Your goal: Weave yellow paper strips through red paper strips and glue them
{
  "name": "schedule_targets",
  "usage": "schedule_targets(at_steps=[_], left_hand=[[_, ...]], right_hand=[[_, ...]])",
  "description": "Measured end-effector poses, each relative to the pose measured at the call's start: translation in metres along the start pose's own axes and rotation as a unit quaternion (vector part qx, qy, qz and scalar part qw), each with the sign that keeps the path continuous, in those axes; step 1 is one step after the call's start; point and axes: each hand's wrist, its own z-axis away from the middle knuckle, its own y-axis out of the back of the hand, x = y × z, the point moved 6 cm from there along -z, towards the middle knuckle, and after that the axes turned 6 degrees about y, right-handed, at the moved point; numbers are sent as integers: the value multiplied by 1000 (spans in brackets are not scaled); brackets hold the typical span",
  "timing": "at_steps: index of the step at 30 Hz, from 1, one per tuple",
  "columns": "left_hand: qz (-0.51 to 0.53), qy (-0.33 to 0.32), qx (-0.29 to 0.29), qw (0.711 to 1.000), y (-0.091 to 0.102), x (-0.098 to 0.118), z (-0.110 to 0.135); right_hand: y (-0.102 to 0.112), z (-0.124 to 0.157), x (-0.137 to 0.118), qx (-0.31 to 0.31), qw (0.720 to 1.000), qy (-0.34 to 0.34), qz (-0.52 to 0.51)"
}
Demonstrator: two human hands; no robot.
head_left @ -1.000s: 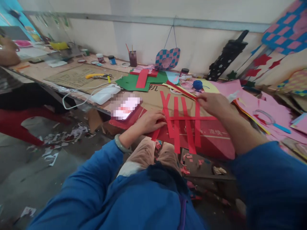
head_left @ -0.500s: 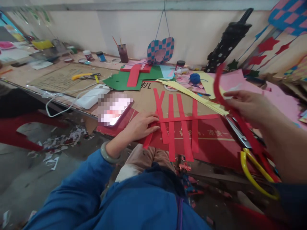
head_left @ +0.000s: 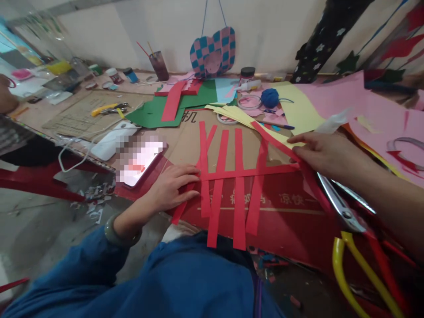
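My left hand lies with fingers stretched over red paper strips at the left, its fingertips at the end of a crosswise strip. My right hand pinches a long red paper strip between thumb and fingers. The strip's far tip points up and left, and its tail drops below the hand. Several upright red strips cross the horizontal one, some over and some under it. Scissors with yellow handles lie under my right forearm, partly hidden by red strips.
A phone lies left of my left hand. Yellow strips, green paper, a blue yarn ball and pink sheets are farther back. A checkered woven piece hangs on the wall. Another person's hand shows far left.
My right hand has lowered its raised red strip toward the others, and the strip's tip now reaches left over the upright strips. My left hand stays on the strips. The view has shifted.
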Motion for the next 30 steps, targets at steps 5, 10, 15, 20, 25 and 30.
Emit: schedule_targets(at_steps=[5, 10, 15, 20, 25, 30], left_hand=[[5, 16, -4, 1000, 1, 0, 0], [-3, 10, 7, 1000, -1, 0, 1], [-9, -20, 13, 1000, -3, 1, -1], [5, -18, 26, 999, -5, -1, -2], [31, -46, 96, 994, 0, 3, -1], [31, -57, 105, 992, 0, 6, 0]], right_hand=[[6, 15, -5, -49, 997, 26, 55], [21, 31, -13, -58, 993, 23, 96], [16, 49, -52, -51, 993, 77, 77], [-15, 77, -125, -62, 976, 190, 91], [-46, 100, -187, -58, 932, 336, 127], [-53, 67, -177, -79, 928, 314, 182]])
